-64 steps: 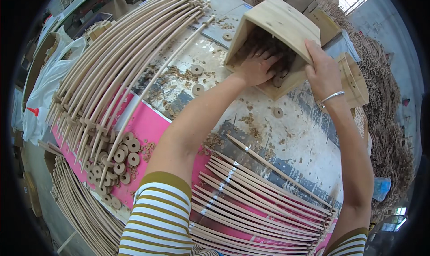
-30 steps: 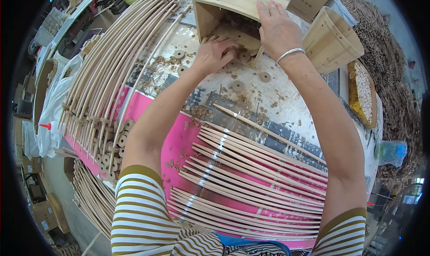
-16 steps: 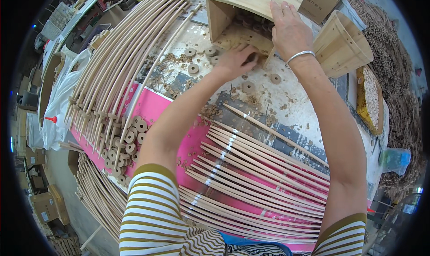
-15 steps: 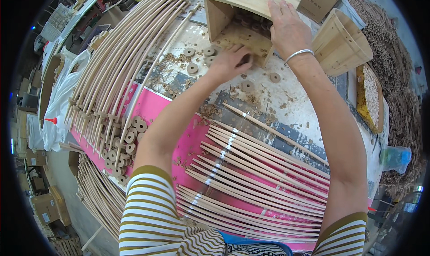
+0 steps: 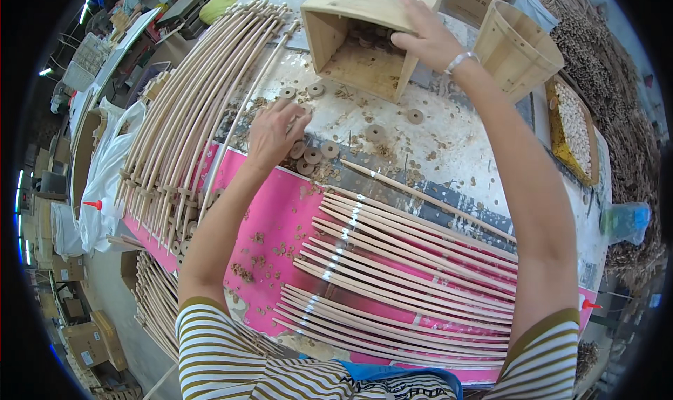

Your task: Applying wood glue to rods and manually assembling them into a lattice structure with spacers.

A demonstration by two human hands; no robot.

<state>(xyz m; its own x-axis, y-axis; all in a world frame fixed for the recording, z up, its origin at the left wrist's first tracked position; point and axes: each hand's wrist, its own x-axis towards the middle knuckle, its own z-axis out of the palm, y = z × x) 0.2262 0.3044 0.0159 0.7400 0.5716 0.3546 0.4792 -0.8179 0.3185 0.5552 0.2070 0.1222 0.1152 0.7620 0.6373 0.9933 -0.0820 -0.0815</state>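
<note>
A wooden box [image 5: 364, 71] lies on its side at the far middle of the table, its opening toward me, with dark round pieces [image 5: 371, 34] deep inside. My right hand [image 5: 431, 43] is at its upper right corner, fingers stretched over the top board and thumb apart by the rim. Left of the box, my left hand [image 5: 275, 135] is low over the table with fingers curled; whatever they enclose is hidden. Close beside it lie several wooden discs with centre holes [image 5: 329, 149]. Further discs [image 5: 316, 90] are scattered before the box.
Long thin wooden sticks [image 5: 413, 281] lie in rows on a pink sheet [image 5: 263, 218] nearer me. A bundle of curved sticks [image 5: 203, 99] is at left. A tapered wooden bucket [image 5: 519, 53] and a tray of pale pellets [image 5: 573, 127] stand at right. Wood chips litter the table.
My left hand has come away from the box opening, leftward and nearer me. Several discs now lie beside it. My right hand's fingers have lifted and straightened at the box.
</note>
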